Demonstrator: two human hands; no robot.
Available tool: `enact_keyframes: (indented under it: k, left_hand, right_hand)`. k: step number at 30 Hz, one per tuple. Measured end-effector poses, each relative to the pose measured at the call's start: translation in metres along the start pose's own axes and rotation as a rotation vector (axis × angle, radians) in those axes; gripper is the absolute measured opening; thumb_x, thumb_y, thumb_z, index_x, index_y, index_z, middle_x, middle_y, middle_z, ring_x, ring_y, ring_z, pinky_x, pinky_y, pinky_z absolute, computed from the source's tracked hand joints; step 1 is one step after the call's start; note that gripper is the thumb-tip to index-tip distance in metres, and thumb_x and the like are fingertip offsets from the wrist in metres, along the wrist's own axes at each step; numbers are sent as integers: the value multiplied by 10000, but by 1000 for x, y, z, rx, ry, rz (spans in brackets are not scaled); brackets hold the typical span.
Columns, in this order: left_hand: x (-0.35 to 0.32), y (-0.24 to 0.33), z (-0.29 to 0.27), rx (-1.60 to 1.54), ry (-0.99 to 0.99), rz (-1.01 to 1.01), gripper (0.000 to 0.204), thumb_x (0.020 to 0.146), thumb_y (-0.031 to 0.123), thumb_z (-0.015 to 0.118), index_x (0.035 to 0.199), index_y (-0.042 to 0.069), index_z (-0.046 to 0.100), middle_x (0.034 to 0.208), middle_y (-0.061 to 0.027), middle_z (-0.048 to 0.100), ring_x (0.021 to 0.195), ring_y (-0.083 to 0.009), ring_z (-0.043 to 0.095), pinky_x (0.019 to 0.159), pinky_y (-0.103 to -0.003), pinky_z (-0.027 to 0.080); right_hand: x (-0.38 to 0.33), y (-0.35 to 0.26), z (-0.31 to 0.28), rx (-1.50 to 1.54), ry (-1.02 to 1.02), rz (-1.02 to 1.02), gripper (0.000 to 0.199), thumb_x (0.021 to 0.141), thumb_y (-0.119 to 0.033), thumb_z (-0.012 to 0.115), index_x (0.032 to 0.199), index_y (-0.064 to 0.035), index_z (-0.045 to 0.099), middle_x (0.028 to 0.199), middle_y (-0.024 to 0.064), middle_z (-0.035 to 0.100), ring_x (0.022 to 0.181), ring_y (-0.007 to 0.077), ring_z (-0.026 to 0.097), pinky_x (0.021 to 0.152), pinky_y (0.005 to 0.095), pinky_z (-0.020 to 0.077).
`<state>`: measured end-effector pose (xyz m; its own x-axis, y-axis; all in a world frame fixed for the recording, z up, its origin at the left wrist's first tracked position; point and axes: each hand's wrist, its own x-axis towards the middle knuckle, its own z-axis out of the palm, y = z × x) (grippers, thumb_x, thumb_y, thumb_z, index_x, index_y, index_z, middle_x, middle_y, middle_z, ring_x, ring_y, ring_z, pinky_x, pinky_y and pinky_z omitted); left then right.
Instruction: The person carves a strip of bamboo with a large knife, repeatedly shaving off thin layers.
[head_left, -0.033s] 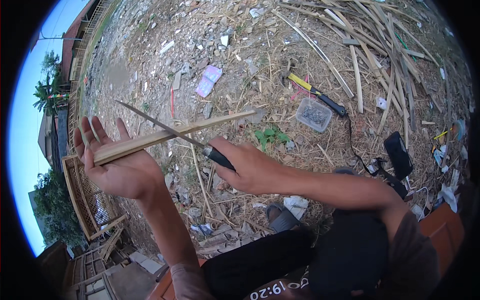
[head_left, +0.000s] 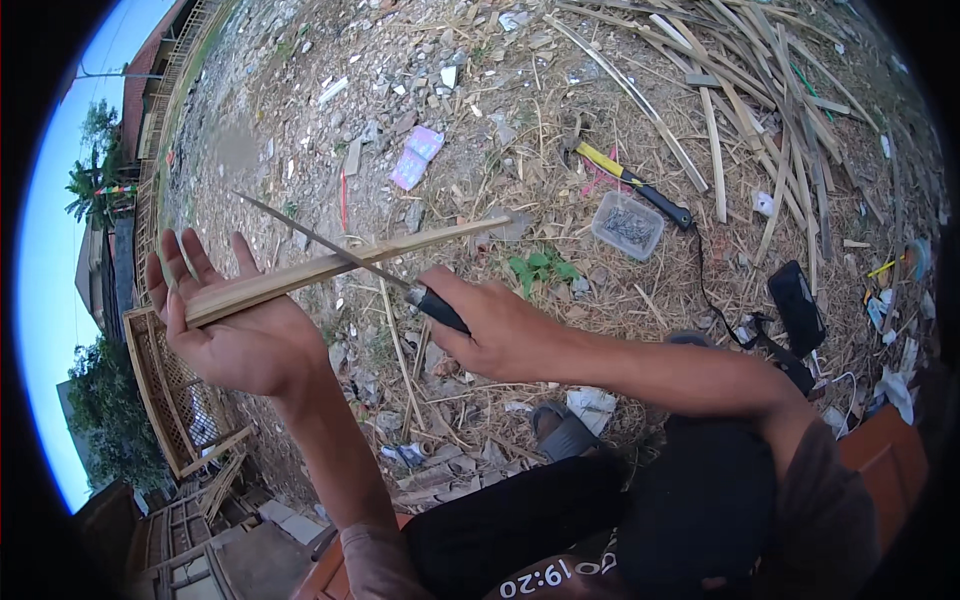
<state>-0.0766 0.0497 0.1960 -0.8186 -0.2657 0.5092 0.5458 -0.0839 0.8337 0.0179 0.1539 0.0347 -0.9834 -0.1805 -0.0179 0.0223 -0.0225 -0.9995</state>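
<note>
A long wooden strip (head_left: 260, 288) lies slantwise across the upturned palm of my left hand (head_left: 245, 340). My left thumb rests against its near end while the other fingers stretch out, spread apart. My right hand (head_left: 490, 325) is closed around the black handle of a long, thin-bladed knife (head_left: 300, 229). The blade crosses over the strip at about its middle, its pointed tip toward the upper left. Whether the edge touches the wood or bites into it, I cannot tell.
On the ground beyond my right hand are a yellow-and-black hammer (head_left: 630, 183) and a clear plastic box of nails (head_left: 628, 227). Wooden strips (head_left: 770, 110) are heaped at the far right, with a black phone-like device (head_left: 797, 308) nearer. A lattice wooden frame (head_left: 180, 400) stands left.
My right hand and the knife have shifted slightly up, away from me. The strip has barely moved, and my left hand keeps its pose.
</note>
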Motion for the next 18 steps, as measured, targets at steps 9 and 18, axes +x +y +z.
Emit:
enact_keyframes:
  k: [9,18]
  left_hand:
    - [9,-7,-25,-213,-107,-7,247,907,243,342,1038,95,491,797,-74,539,908,-236,525,927,-422,368]
    - [4,-6,-14,-238,-102,25,219,927,212,337,973,68,496,547,-7,297,557,-145,332,599,-292,335]
  right_hand:
    - [-2,-6,3,28,-2,-43,250,878,-91,538,1076,-18,405,662,187,542,563,340,591,532,457,414]
    - [0,-15,8,-53,28,-111,321,862,-66,553,1148,-9,416,676,192,561,555,342,598,513,436,429]
